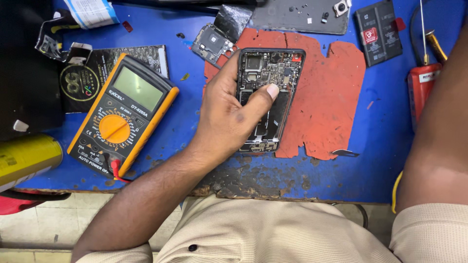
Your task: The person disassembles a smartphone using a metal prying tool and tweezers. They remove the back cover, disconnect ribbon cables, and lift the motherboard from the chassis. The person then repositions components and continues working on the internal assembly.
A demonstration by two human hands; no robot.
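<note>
Holding: left hand clasped around opened black smartphone with bare circuit board
Place: on red mat, middle of blue tabletop
Handling: likely light, stiff, fragile; best gripped by frame edges
Right hand: unseen, cannot tell

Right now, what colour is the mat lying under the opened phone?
The mat is reddish-orange, worn and ragged-edged, on a blue table. The head view shows it, with the left hand gripping the phone.

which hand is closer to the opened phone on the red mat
The left. The left hand grips the opened phone, thumb across its exposed boards. Of the right, only the forearm shows at the frame's right edge, away from the phone; the hand itself is out of view.
</note>
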